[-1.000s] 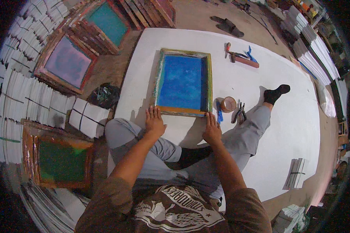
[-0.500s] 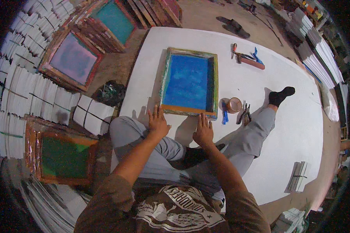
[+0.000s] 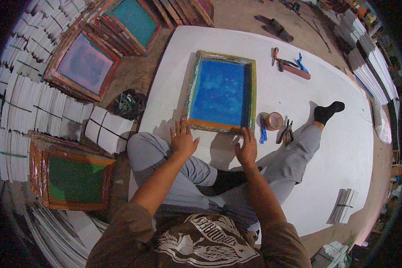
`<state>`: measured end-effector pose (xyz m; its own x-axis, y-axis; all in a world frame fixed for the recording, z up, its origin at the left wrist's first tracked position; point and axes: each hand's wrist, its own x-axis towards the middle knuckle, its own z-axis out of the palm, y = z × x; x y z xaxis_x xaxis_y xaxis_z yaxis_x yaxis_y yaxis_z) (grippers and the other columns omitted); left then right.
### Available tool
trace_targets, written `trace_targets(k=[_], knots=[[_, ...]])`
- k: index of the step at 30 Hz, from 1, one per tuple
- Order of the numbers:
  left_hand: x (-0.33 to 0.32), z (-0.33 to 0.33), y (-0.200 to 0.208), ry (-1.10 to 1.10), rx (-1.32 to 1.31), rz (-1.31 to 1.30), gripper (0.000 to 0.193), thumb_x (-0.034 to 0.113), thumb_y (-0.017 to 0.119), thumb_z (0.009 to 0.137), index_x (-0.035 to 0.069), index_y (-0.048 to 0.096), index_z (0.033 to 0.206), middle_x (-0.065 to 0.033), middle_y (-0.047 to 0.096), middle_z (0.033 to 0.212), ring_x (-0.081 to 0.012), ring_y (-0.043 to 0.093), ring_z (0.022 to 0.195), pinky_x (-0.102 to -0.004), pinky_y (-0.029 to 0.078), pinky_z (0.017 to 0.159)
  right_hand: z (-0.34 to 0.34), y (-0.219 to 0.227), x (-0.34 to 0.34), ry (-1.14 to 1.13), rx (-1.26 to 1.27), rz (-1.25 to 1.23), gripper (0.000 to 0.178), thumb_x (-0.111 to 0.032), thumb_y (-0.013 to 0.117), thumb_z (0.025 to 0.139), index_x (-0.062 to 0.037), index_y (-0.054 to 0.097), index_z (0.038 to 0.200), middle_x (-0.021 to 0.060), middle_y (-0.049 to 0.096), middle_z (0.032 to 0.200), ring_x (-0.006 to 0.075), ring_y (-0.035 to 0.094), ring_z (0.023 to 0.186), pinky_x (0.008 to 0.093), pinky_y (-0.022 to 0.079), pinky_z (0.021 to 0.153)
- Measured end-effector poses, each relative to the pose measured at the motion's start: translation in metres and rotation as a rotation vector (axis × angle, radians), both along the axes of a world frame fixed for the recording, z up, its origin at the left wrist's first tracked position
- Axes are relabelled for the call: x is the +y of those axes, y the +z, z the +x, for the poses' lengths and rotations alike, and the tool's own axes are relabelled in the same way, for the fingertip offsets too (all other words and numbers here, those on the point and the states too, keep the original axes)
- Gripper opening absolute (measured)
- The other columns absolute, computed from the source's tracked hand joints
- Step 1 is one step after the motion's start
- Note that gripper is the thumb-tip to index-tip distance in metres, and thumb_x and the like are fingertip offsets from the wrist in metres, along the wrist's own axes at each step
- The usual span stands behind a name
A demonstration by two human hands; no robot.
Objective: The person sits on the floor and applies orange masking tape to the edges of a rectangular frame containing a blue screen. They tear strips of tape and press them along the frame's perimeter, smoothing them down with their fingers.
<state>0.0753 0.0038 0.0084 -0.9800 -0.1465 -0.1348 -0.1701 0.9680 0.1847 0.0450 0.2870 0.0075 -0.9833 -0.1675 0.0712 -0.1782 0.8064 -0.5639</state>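
Observation:
A screen-printing frame (image 3: 219, 124) with blue mesh lies on the white surface in front of my folded legs. My left hand (image 3: 182, 140) rests its outstretched fingertips at the frame's near left corner, thumb apart. At the near right corner, my right hand (image 3: 247, 148) touches the wood with slightly bent fingers, its thumb held away. Neither hand is closed around the frame. Right of it stand a roll of brown tape (image 3: 274, 121), a blue strip (image 3: 263, 130) and pliers (image 3: 287, 132).
Farther off lies a brown squeegee-like bar (image 3: 295, 71) beside a screwdriver (image 3: 275, 55). More mesh frames (image 3: 85, 67) lean at the left, near bundled paper stacks (image 3: 31, 102). A small tied paper bundle (image 3: 342, 206) sits at the right.
My right hand has slid rightward along the near edge to the frame's corner. My left hand stays at its corner. The whole view has shifted slightly.

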Motion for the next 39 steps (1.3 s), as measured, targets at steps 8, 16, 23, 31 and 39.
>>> trace_targets(k=[8, 16, 23, 31, 39], knots=[[-0.024, -0.026, -0.038, 0.252, 0.161, 0.535, 0.067, 0.038, 0.076, 0.085, -0.003, 0.053, 0.133, -0.0247, 0.058, 0.125, -0.0405, 0.055, 0.116, -0.0478, 0.047, 0.099, -0.024, -0.045, 0.031, -0.228, -0.002, -0.243, 0.093, -0.027, 0.074, 0.087, 0.0065, 0.018, 0.154, 0.0274, 0.059, 0.128, 0.0417, 0.059, 0.117, 0.0467, 0.049, 0.098], [-0.047, -0.077, -0.056, 0.535, 0.596, 0.770, 0.079, 0.046, 0.075, 0.085, -0.007, 0.048, 0.136, -0.0273, 0.058, 0.126, -0.0398, 0.056, 0.118, -0.0465, 0.045, 0.100, 0.010, -0.004, -0.051, -0.037, -0.325, -0.289, 0.087, -0.013, 0.068, 0.081, -0.0120, 0.026, 0.156, 0.0234, 0.070, 0.116, 0.0398, 0.068, 0.107, 0.0484, 0.053, 0.094], [-0.038, -0.055, -0.098, 0.405, 0.285, 0.646, 0.075, 0.052, 0.066, 0.091, -0.010, 0.050, 0.129, -0.0326, 0.061, 0.117, -0.0467, 0.060, 0.110, -0.0517, 0.047, 0.094, -0.065, -0.006, -0.032, 0.115, -0.037, 0.208, 0.077, -0.031, 0.077, 0.082, -0.0153, 0.040, 0.148, 0.0242, 0.042, 0.150, 0.0432, 0.047, 0.132, 0.0503, 0.047, 0.103], [-0.022, -0.048, -0.054, 0.452, 0.109, 0.526, 0.057, 0.047, 0.061, 0.095, -0.006, 0.059, 0.114, -0.0293, 0.067, 0.105, -0.0447, 0.065, 0.099, -0.0540, 0.051, 0.085, -0.149, 0.001, -0.037, 0.264, 0.002, 0.432, 0.067, -0.037, 0.068, 0.090, -0.0180, 0.042, 0.148, 0.0123, 0.035, 0.158, 0.0363, 0.035, 0.144, 0.0561, 0.043, 0.107], [-0.061, -0.070, -0.063, 0.368, 0.203, 0.502, 0.049, 0.040, 0.061, 0.096, -0.004, 0.064, 0.116, -0.0271, 0.068, 0.101, -0.0434, 0.066, 0.098, -0.0502, 0.051, 0.083, -0.125, -0.034, -0.047, 0.138, 0.228, 0.339, 0.045, -0.029, 0.076, 0.080, -0.0150, 0.064, 0.121, 0.0122, 0.058, 0.123, 0.0368, 0.050, 0.120, 0.0510, 0.043, 0.099]])
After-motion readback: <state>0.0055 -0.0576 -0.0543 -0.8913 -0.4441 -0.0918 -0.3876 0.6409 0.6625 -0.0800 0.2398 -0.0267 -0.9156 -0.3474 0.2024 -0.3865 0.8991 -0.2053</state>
